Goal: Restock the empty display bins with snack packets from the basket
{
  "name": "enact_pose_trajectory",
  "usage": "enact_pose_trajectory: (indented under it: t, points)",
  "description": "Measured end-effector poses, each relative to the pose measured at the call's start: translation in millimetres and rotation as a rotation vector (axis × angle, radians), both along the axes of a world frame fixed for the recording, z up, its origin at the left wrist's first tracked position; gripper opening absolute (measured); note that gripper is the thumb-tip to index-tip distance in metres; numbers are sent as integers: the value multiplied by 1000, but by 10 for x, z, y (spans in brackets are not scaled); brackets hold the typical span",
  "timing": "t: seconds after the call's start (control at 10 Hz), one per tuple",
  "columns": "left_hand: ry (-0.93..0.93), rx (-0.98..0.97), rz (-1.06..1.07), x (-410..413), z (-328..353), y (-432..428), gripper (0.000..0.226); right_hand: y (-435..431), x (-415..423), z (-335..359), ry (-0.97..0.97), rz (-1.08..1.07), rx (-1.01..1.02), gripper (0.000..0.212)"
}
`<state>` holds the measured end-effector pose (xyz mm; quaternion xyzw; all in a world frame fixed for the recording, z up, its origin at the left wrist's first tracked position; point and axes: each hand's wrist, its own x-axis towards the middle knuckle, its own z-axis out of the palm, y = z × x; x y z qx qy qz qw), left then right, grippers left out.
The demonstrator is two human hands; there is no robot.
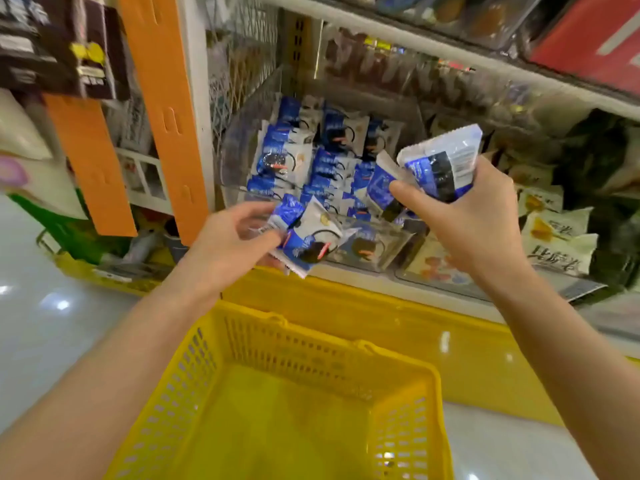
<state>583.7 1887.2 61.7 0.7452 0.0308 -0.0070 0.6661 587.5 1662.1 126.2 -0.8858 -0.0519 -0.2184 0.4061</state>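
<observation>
A shop: stocked snack shelves [408,43] above a yellow shopping basket [287,407].

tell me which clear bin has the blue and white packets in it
The left clear bin, beside the orange strip. The bin to its right holds cream packets with yellow print instead.

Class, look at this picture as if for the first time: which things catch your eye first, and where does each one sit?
The big yellow basket fills the bottom centre, with no packets visible inside. Above it, the left hand and right hand each grip blue-and-white snack packets in front of a clear bin part-filled with the same kind. Bright orange strips hang at the upper left.
</observation>
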Motion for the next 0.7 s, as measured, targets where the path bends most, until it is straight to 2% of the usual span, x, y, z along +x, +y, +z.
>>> enact_pose_trajectory:
  t: [0.1,0.2,0.3,0.4,0.5,0.6,0.7]
  points:
    - [-88,33,51,346,365,27,26,102,502,194,-42,-147,-293,52]
    - [-82,58,72,704,534,8,27,193,1007,132,120,-249,-645,70]
    - [-81,236,69,1042,545,-39,30,257,1418,-24,233,-131,-790,83]
    - [-72,626,56,1279,474,-44,33,297,1706,-165,309,101,-668,91]
    - [-67,896,4,1338,360,-75,35,324,1847,-271,356,133,-771,85]
    - [-118,1253,-11,1290,303,-203,41,392,1792,-220,282,63,-854,72]
    - [-313,1230,105,1137,334,-164,41,384,1429,-82,75,50,-570,57]
